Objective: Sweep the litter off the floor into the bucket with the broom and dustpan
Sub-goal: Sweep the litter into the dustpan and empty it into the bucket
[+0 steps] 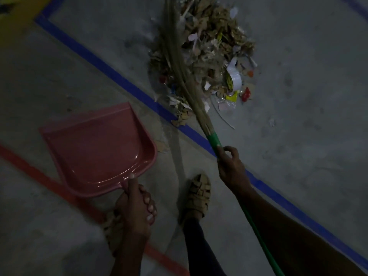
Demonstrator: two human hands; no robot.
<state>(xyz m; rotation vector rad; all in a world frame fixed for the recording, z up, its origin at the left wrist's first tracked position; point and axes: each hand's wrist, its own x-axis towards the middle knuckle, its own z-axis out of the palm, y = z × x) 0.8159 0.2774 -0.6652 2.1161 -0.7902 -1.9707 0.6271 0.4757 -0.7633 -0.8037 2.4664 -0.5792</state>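
Gripping both tools: your left hand (135, 204) has its fingers wrapped round the handle of the pink dustpan (97, 148), your right hand (231, 166) is curled round the green shaft of the broom (187, 76) just below the bristles.

Dustpan sits low at your left, mouth facing away from you, pan empty; can't tell if its lip touches the concrete floor (298, 116). It's apart from the litter pile (209, 56), on the near side of the blue floor line (111, 72).

Broom bristles lie across the left half of the pile.

Progress, as I read it: litter is gathered into one heap, nothing loaded yet. Left: push it into the pan, tip into the bucket (not in view).

Pile looks like mostly torn cardboard and paper scraps, a few bright wrappers, one white tape roll (236, 78) at its right edge. A few scraps stray over the blue line toward the pan.
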